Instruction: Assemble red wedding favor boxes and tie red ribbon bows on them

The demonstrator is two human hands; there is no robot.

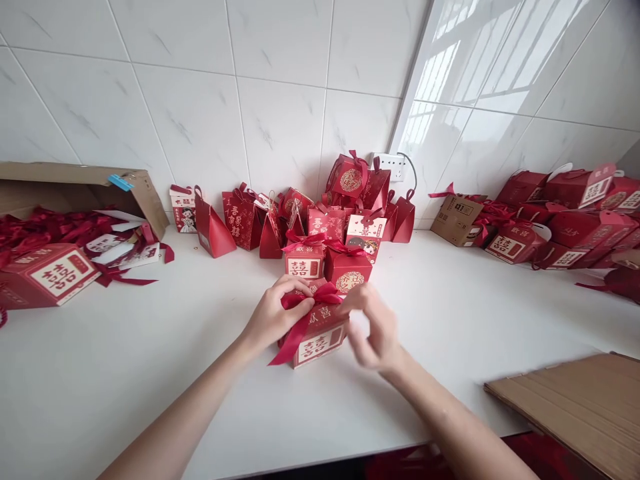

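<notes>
"Locating the work item: where does it stand?"

"The red gift box (320, 343) stands on the white worktop (200, 380), between both hands. A ribbon bow (327, 293) sits on top; one tail drapes over the left of the front panel."

"State of the left hand?"

"The left hand (275, 312) is nearly closed, thumb and forefinger pinching the bow near its knot."

"And the right hand?"

"The right hand (374, 327) is blurred and half-curled beside the box's right edge, a gap showing between thumb and fingers. Whether it grips any ribbon cannot be told."

"Adjacent items?"

"Behind: a box with a round gold emblem (349, 280). Far left: an open cardboard carton (154, 207)."
</notes>
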